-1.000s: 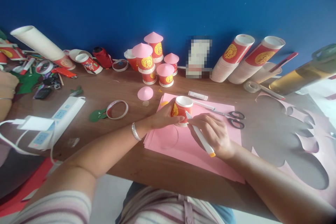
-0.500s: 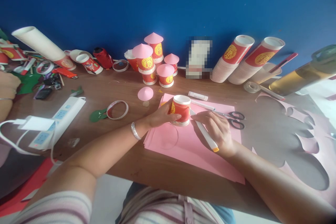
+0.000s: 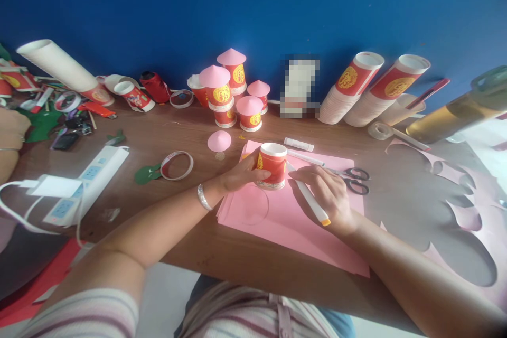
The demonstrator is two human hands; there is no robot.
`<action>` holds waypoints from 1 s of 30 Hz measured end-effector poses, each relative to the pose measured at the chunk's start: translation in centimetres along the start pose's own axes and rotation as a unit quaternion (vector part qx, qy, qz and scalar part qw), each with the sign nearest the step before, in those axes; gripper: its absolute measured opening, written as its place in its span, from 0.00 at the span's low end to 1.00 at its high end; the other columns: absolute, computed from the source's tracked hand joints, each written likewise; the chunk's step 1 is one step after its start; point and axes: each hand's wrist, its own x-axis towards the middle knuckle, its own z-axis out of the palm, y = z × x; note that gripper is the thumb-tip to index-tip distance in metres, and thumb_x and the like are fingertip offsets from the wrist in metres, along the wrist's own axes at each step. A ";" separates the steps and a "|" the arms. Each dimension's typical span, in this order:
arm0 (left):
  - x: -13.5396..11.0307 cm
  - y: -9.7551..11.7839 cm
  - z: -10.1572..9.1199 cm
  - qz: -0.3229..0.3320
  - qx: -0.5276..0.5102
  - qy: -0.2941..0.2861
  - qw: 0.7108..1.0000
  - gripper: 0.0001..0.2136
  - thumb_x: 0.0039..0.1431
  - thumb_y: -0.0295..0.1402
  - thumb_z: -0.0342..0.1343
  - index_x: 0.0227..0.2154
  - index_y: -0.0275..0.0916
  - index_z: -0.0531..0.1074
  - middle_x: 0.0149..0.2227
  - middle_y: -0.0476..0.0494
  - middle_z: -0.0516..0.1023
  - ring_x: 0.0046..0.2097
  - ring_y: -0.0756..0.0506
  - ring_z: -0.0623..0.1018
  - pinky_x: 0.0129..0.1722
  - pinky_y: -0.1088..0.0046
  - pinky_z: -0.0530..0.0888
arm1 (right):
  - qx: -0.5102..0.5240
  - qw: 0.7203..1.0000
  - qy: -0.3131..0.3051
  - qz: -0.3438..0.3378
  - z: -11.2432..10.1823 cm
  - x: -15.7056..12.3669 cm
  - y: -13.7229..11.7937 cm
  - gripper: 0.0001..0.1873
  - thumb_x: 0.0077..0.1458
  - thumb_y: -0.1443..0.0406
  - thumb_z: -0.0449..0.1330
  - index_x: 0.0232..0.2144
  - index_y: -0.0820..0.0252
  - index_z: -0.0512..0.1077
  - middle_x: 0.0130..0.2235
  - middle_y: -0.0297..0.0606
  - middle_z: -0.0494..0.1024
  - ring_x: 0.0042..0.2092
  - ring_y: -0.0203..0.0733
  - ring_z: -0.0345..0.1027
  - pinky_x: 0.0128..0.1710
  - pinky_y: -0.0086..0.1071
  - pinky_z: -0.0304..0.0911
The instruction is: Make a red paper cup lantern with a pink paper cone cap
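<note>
My left hand (image 3: 242, 173) is closed around a short red paper cup (image 3: 274, 168) with a white rim and yellow print. The cup is over the pink paper sheets (image 3: 285, 227), which bear a faint drawn circle at their left. In my right hand (image 3: 327, 193) is a white marker (image 3: 312, 203) with a yellow end; its tip points at the cup's right side, and I cannot tell whether it touches. Beyond my right hand lie black-handled scissors (image 3: 355, 179), another white pen (image 3: 304, 157) and a white glue stick (image 3: 299, 144).
Several pink-roofed red cups (image 3: 249, 113) stand at the back, near a loose pink cone (image 3: 219, 141). Stacked cups (image 3: 350, 90) lean at the wall beside a bottle (image 3: 451, 108). Pink paper scraps (image 3: 481, 222) lie right. A power strip (image 3: 89, 179) and another person's hand (image 3: 13, 129) are left.
The cup in my left hand has shifted very slightly to the left. My right hand keeps its hold on the marker, almost unmoved.
</note>
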 end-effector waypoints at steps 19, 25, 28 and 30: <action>0.2 -0.7 -0.4 0.017 -0.020 0.004 1.000 0.21 0.59 0.40 0.63 0.52 0.37 0.71 0.44 0.39 0.78 0.44 0.43 0.77 0.45 0.65 0.74 | 0.018 1.000 -0.003 -0.003 0.8 -0.7 -0.4 0.10 0.60 0.77 0.58 0.43 0.63 0.71 0.32 0.38 0.77 0.32 0.39 0.72 0.34 0.34 0.69; 0.1 -1.3 -0.5 0.004 -0.011 0.030 0.999 0.21 0.58 0.40 0.63 0.52 0.37 0.71 0.48 0.36 0.77 0.47 0.42 0.77 0.46 0.65 0.74 | -0.002 0.999 0.017 -0.042 0.5 -0.1 -0.9 0.10 0.58 0.77 0.61 0.43 0.64 0.71 0.30 0.38 0.76 0.30 0.39 0.71 0.31 0.35 0.71; 0.0 -1.2 -0.4 -0.011 -0.015 0.035 0.999 0.20 0.59 0.39 0.63 0.52 0.37 0.71 0.47 0.38 0.77 0.46 0.42 0.78 0.45 0.66 0.74 | -0.005 0.998 0.016 -0.066 0.5 0.1 -1.3 0.11 0.59 0.76 0.61 0.44 0.64 0.71 0.30 0.38 0.77 0.32 0.40 0.74 0.34 0.36 0.75; 0.0 -1.0 -0.2 -0.006 -0.011 0.029 1.000 0.19 0.59 0.39 0.63 0.51 0.37 0.71 0.45 0.39 0.78 0.45 0.43 0.78 0.44 0.67 0.74 | -0.003 0.998 0.013 -0.068 0.6 0.1 -1.5 0.11 0.60 0.75 0.61 0.45 0.63 0.71 0.33 0.40 0.78 0.34 0.41 0.76 0.38 0.38 0.78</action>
